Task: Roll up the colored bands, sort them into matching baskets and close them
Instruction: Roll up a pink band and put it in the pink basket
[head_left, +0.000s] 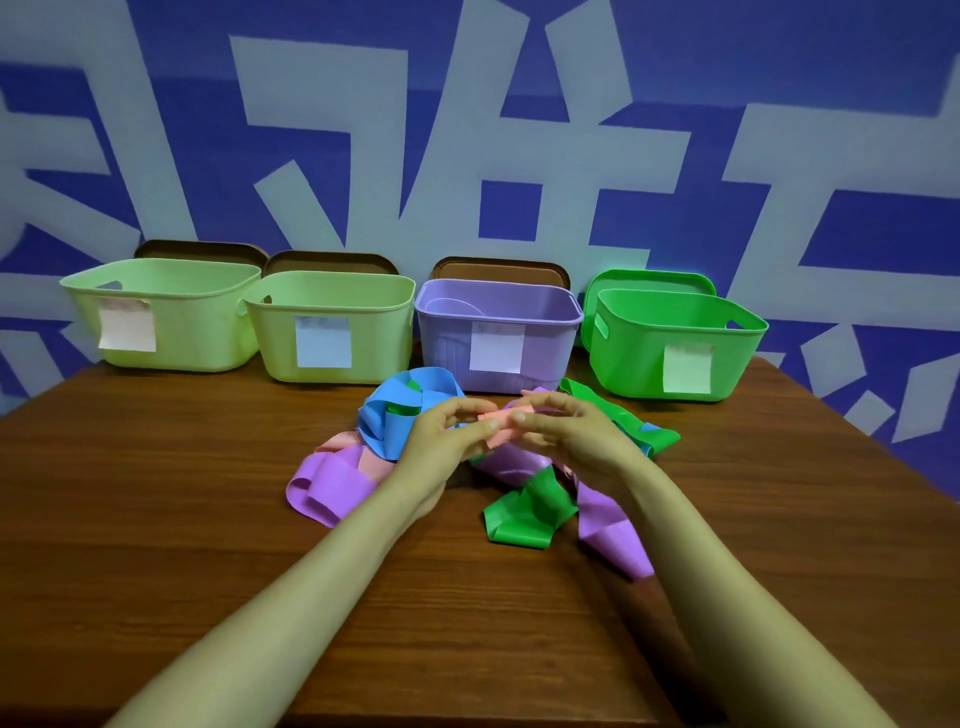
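Both hands, left hand (447, 431) and right hand (566, 431), pinch the pink band (501, 423) above the bench (156, 493) (raised, presumably, so it rolls freely); the baskets (498, 332) stand open behind.

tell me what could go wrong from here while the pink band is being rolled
1. The pink band is pinched only between the fingertips of the left hand and right hand; it may spring open if either lets go.
2. The leftmost basket and second basket are the same pale green; only their pink note and blue note differ, so the roll could land in the wrong one.
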